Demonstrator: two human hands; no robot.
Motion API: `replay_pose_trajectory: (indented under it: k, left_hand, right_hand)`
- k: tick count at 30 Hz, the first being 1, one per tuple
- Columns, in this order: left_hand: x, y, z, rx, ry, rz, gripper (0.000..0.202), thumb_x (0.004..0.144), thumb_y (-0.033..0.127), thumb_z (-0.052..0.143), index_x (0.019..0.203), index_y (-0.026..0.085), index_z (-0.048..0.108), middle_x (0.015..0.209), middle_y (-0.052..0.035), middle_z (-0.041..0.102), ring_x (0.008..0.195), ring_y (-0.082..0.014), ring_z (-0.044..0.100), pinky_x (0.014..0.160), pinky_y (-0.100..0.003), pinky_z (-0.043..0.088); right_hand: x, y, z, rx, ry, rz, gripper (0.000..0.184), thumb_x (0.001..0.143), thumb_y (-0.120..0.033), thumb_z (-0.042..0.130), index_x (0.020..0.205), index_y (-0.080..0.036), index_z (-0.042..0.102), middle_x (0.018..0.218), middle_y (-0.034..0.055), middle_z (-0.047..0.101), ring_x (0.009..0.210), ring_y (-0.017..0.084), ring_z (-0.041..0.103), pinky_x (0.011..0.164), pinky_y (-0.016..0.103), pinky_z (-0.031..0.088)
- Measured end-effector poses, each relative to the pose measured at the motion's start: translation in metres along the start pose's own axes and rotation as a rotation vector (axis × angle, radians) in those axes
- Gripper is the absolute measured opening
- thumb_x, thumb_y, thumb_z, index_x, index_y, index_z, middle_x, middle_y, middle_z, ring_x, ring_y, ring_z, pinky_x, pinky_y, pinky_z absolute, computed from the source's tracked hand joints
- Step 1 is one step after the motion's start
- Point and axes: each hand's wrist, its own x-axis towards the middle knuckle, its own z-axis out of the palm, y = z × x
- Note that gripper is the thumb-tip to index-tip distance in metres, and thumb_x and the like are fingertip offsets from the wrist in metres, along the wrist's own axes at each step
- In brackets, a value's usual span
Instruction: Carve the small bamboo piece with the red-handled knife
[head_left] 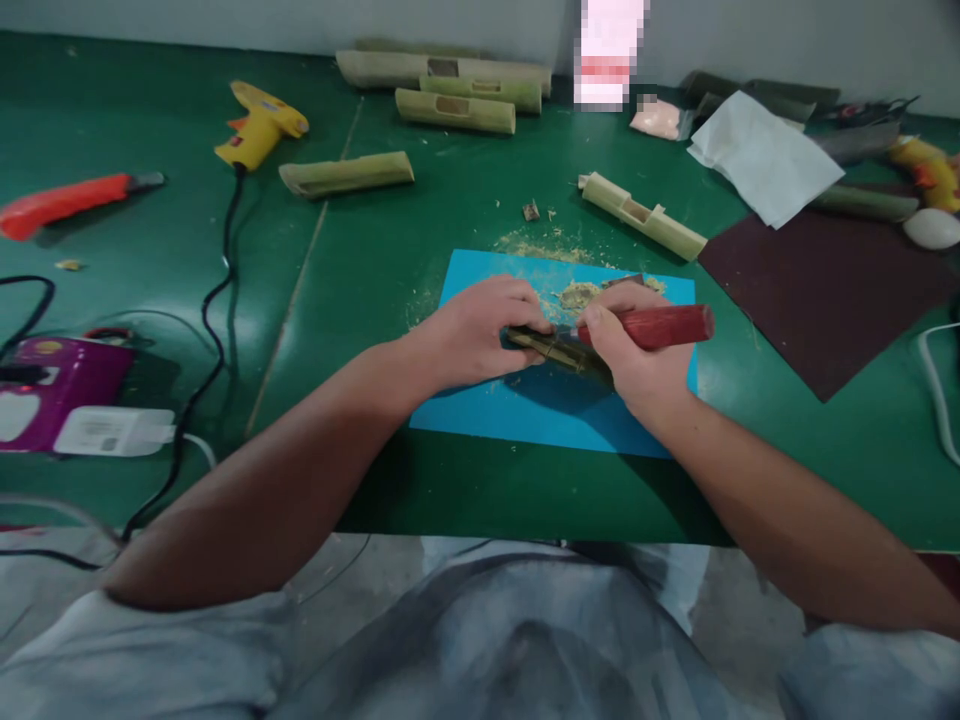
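Note:
Over a blue sheet (480, 408), my left hand (491, 325) is closed on the left end of a dark bamboo piece (562, 352). My right hand (637, 350) grips a red-handled carving tool (671, 327) whose handle points right. Its metal end points left, against the bamboo near my left fingertips; the exact shape of the tip is hidden. The right end of the bamboo lies beneath my right hand. Pale shavings (579, 295) are heaped just beyond the hands.
Behind are cut bamboo tubes (457, 110), a bamboo length (346, 174) and a notched tube (641, 215). Left lie a yellow glue gun (259, 125), an orange-handled tool (71, 202) and a purple power box (82, 385) with cables. Brown sandpaper (825, 300) and white paper (765, 160) lie right.

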Motion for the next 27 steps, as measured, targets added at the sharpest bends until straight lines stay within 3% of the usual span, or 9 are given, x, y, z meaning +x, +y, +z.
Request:
replay_pose_trajectory:
  k: [3,6,12,17,22,27]
  left_hand:
    - [-0.001,0.0,-0.001,-0.005,0.004,-0.019,0.015,0.096,0.032,0.075,0.106,0.024,0.083,0.107,-0.0054,0.078,0.105,-0.0239,0.071,0.099,-0.042,0.057]
    - [-0.001,-0.001,-0.002,-0.018,-0.014,-0.02,0.019,0.097,0.04,0.075,0.106,0.024,0.083,0.109,-0.0056,0.079,0.106,-0.0239,0.07,0.101,-0.043,0.057]
    - [-0.001,0.0,-0.002,-0.007,0.004,-0.032,0.018,0.097,0.034,0.073,0.107,0.024,0.083,0.109,-0.0065,0.079,0.107,-0.0246,0.071,0.101,-0.042,0.056]
    - [0.0,0.003,-0.004,-0.003,-0.037,-0.022,0.017,0.097,0.035,0.074,0.105,0.023,0.082,0.11,-0.0081,0.078,0.108,-0.0258,0.07,0.1,-0.044,0.056]
    - [-0.001,0.003,-0.004,-0.005,-0.012,-0.002,0.019,0.099,0.033,0.072,0.11,0.021,0.083,0.111,-0.0086,0.078,0.109,-0.0252,0.07,0.102,-0.044,0.056]
    - [-0.001,0.001,-0.003,-0.002,-0.008,0.006,0.02,0.098,0.037,0.073,0.105,0.021,0.082,0.109,-0.0086,0.078,0.105,-0.0253,0.07,0.099,-0.044,0.057]
  right_hand:
    - [0.002,-0.004,-0.001,-0.011,-0.041,-0.054,0.028,0.097,-0.03,0.073,0.071,-0.027,0.067,0.073,-0.0008,0.071,0.068,0.018,0.066,0.069,0.038,0.055]
    - [0.001,-0.005,-0.002,-0.016,-0.062,-0.104,0.027,0.096,-0.026,0.069,0.069,-0.028,0.066,0.071,-0.0008,0.069,0.067,0.018,0.063,0.068,0.038,0.053]
    - [-0.006,0.001,0.0,0.017,0.077,-0.042,0.032,0.097,-0.034,0.073,0.067,-0.028,0.064,0.067,-0.0007,0.067,0.064,0.019,0.061,0.066,0.04,0.052]
    - [-0.01,0.006,0.001,0.042,0.112,-0.012,0.033,0.099,-0.048,0.077,0.073,-0.029,0.071,0.07,0.0016,0.071,0.066,0.022,0.064,0.066,0.042,0.054]
    - [-0.007,0.006,0.001,0.065,0.198,-0.015,0.044,0.102,-0.062,0.071,0.073,-0.03,0.068,0.072,0.0031,0.071,0.07,0.023,0.067,0.071,0.044,0.059]
    - [-0.005,0.002,0.0,0.052,0.043,-0.002,0.041,0.102,-0.058,0.073,0.072,-0.03,0.07,0.072,0.0014,0.073,0.07,0.022,0.068,0.07,0.043,0.06]
